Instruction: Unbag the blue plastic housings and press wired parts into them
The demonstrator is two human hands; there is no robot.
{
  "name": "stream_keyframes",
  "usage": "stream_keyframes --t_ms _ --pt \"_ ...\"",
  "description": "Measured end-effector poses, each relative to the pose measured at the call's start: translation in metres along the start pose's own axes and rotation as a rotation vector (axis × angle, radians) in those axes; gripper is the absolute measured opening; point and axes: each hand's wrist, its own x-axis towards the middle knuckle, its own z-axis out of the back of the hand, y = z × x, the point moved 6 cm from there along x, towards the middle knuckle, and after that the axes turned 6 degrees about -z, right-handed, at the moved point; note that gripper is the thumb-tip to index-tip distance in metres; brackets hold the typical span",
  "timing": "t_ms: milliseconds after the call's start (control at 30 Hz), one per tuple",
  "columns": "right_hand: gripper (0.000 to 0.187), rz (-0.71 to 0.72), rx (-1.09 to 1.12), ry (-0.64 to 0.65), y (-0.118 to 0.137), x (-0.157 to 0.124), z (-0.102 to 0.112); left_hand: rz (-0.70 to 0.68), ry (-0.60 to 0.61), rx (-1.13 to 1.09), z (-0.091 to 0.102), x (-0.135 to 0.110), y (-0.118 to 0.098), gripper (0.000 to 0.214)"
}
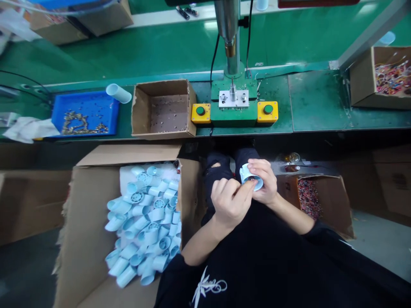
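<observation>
A light-blue plastic tube-shaped housing [245,172] is gripped in my right hand [266,179], whose fingers wrap round its side. It is tilted, with its open end towards me, above my lap. My left hand [231,200] is closed, and its fingertips reach into the open end. Something small and dark reddish shows inside the housing by those fingertips; what the fingers pinch is hidden. Left of my hands, a large cardboard box [88,239] holds many similar light-blue housings [149,235], lying in a loose heap.
On the green bench ahead stands a press [233,92] with yellow button boxes [267,112] either side. Left of it are a cardboard box [141,109] with small metal bits and a blue tray [111,115] of small brass parts. Boxes of coloured wires [308,199] are on the right.
</observation>
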Motion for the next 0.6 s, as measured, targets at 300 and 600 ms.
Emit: stream_keyframes --t_ms 300,600 --pt "0.037 0.095 -0.055 0.013 0.001 -0.002 -0.001 0.504 0.179 -0.593 -0.044 -0.027 0.027 0.058" --pt "0.035 0.227 -0.138 0.175 -0.011 0.016 0.003 0.947 0.069 -1.409 -0.108 -0.049 0.037 0.084"
